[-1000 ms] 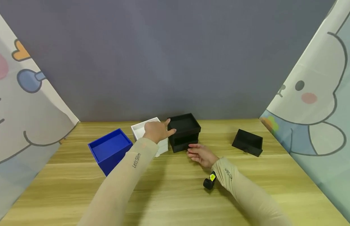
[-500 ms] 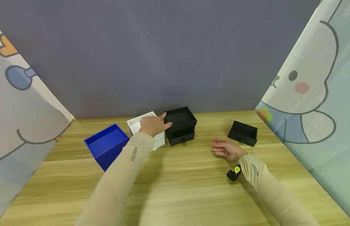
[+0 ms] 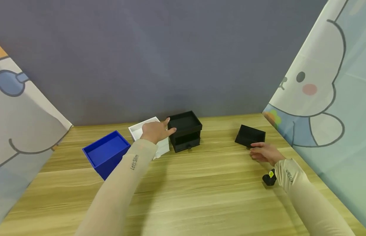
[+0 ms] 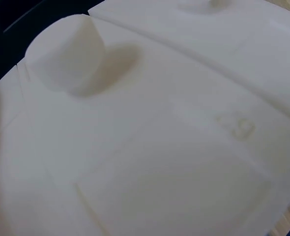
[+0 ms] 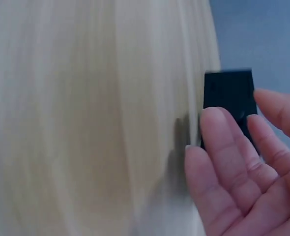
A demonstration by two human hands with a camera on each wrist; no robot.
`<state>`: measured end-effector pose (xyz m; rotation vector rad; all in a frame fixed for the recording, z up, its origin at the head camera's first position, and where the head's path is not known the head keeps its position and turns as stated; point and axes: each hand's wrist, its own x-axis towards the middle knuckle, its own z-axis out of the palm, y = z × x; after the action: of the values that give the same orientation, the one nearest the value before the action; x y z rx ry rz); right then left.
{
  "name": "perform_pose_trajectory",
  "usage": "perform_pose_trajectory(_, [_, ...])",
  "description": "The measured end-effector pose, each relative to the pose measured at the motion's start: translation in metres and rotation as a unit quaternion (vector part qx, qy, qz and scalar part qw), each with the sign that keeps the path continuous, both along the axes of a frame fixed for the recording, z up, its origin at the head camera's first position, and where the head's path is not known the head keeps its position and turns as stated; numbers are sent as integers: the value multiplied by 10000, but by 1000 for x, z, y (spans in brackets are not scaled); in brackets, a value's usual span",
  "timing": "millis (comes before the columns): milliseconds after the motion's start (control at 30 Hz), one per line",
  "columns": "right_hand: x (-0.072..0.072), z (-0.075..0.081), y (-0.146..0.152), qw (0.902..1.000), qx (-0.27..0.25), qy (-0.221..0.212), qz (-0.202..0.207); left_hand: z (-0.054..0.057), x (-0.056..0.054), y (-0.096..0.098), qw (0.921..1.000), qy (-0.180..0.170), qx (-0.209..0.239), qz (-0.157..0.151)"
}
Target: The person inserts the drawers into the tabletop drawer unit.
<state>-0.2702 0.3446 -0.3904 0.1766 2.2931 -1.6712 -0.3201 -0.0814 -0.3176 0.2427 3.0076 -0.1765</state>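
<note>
My left hand (image 3: 154, 131) reaches over the white drawer unit (image 3: 163, 147), its thumb and index finger spread along the left edge of the black drawer unit (image 3: 185, 126). In the left wrist view the white front (image 4: 164, 123) with a round white knob (image 4: 66, 54) fills most of the frame; a black part shows at upper left. My right hand (image 3: 265, 153) is at the front of a loose black drawer (image 3: 250, 133) on the table's right side. Seen from the right wrist, the thumb and fingers (image 5: 223, 142) are spread and overlap this drawer.
A blue drawer unit (image 3: 106, 152) stands at the left, partly behind the left sleeve. A grey backdrop (image 3: 183, 59) rises behind the wooden table (image 3: 200, 190). Patterned cloth (image 3: 315, 131) hangs at both sides. The black unit has an open slot above its lower drawer (image 3: 187, 146).
My right hand has moved right from the front of the black drawer unit to the loose black drawer. The left hand stays at the unit's edge. The head view has shifted slightly.
</note>
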Motion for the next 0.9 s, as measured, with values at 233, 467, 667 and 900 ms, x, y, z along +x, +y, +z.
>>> perform_pose_trajectory(233, [-5, -7, 7, 9982, 465, 292, 260, -1, 1, -1, 10000, -40, -33, -43])
perform_pose_trajectory(467, [-12, -4, 3, 9877, 1267, 492, 772, -2, 1, -1, 10000, 56, -18, -68])
perform_pose_trajectory(667, [-18, -10, -2, 9942, 772, 645, 389, 0, 1, -1, 9998, 182, -45, -74])
perform_pose_trajectory(900, [-16, -15, -3, 9980, 210, 597, -13, -2, 3, -1, 9999, 124, 65, -79])
